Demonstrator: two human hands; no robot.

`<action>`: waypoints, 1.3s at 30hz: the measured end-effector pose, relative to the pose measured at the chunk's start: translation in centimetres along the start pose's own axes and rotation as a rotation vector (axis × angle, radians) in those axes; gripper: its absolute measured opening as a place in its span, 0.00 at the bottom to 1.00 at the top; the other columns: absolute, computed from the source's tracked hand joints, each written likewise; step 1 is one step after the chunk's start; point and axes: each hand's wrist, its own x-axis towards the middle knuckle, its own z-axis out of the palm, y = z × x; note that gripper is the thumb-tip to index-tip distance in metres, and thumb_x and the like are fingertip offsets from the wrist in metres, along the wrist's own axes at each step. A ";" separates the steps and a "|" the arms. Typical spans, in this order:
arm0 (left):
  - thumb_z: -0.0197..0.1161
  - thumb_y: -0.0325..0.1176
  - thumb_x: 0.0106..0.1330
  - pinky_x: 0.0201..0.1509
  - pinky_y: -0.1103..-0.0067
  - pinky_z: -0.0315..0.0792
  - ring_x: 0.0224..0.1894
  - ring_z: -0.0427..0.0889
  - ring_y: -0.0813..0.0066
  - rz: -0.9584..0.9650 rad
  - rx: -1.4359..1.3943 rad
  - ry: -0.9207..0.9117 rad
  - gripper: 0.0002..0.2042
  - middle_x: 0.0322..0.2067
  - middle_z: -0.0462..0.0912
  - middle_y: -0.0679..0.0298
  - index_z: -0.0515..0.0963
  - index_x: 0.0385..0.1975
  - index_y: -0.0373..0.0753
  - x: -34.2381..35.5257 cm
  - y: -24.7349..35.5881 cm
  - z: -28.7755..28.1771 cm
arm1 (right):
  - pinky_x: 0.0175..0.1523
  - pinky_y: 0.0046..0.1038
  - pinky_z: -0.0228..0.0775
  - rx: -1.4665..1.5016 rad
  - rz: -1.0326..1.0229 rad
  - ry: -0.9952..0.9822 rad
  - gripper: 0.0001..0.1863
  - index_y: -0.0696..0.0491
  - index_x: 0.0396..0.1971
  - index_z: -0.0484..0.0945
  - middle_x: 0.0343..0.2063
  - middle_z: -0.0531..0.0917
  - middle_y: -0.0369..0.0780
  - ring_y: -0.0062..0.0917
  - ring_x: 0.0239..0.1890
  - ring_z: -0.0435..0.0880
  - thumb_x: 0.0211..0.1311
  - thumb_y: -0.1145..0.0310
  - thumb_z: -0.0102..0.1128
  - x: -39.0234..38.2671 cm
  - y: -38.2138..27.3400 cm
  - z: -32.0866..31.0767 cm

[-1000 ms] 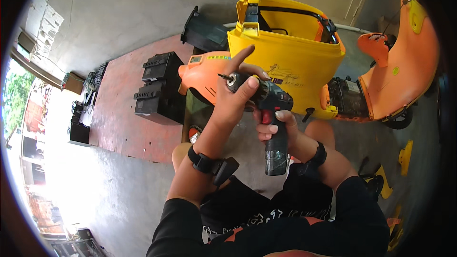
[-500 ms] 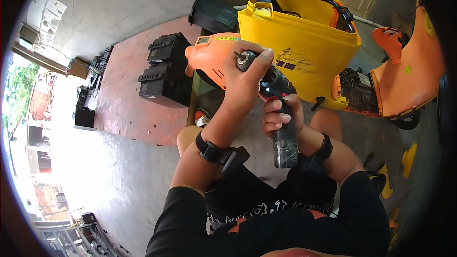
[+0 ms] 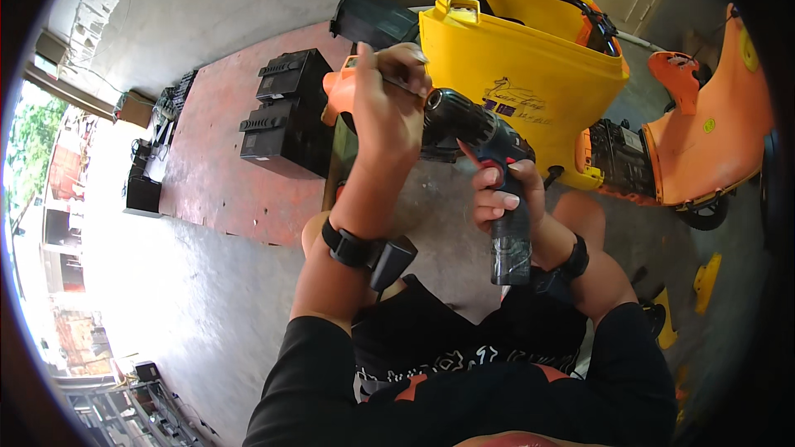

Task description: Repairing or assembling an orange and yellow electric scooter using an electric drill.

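Note:
My right hand (image 3: 512,192) is wrapped round the handle of a dark cordless drill (image 3: 495,134) with red accents. The drill stands upright above my lap, its black chuck (image 3: 441,101) turned to the upper left. The chuck's mouth shows no bit sticking out. Just left of it, my left hand (image 3: 389,108) is closed, its fingertips pinching a small dark bit (image 3: 398,83), partly hidden by the fingers. Behind both hands stands a yellow plastic bin-like tub (image 3: 530,66); an orange body panel (image 3: 339,89) shows past my left hand.
Two black battery-like boxes (image 3: 286,136) stand on a reddish board (image 3: 211,157) at the left. A dark bin (image 3: 373,16) lies behind. To the right are an orange scooter-like body (image 3: 704,141) with a black wheel (image 3: 704,213), and yellow parts (image 3: 708,281) on the floor.
A thin bit stuck out of the chuck before; now it is in my left fingers, and the hand has moved left off the chuck. The drill has shifted slightly right.

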 end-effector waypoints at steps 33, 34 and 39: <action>0.43 0.48 0.72 0.17 0.81 0.54 0.16 0.59 0.78 -1.234 0.226 -0.078 0.16 0.17 0.63 0.70 0.65 0.26 0.46 -6.0 -13.5 4.7 | 0.44 0.30 0.74 -1.477 -1.137 1.360 0.35 0.57 0.60 0.63 0.41 0.81 0.44 0.32 0.37 0.81 0.47 0.74 0.60 -38.4 11.2 7.6; 0.45 0.47 0.72 0.17 0.82 0.54 0.16 0.59 0.79 -1.246 0.259 -0.101 0.15 0.18 0.63 0.71 0.65 0.26 0.46 -6.2 -13.5 5.1 | 0.45 0.32 0.74 -1.740 -1.010 1.570 0.37 0.57 0.61 0.61 0.41 0.81 0.45 0.36 0.38 0.82 0.46 0.75 0.60 -40.0 9.9 5.4; 0.46 0.42 0.72 0.20 0.81 0.56 0.17 0.60 0.78 -1.212 0.226 -0.122 0.12 0.18 0.65 0.70 0.67 0.28 0.43 -8.2 -11.5 9.4 | 0.46 0.42 0.73 -1.697 -0.162 2.321 0.39 0.64 0.64 0.53 0.39 0.80 0.59 0.47 0.43 0.81 0.49 0.75 0.56 -44.4 4.8 -8.8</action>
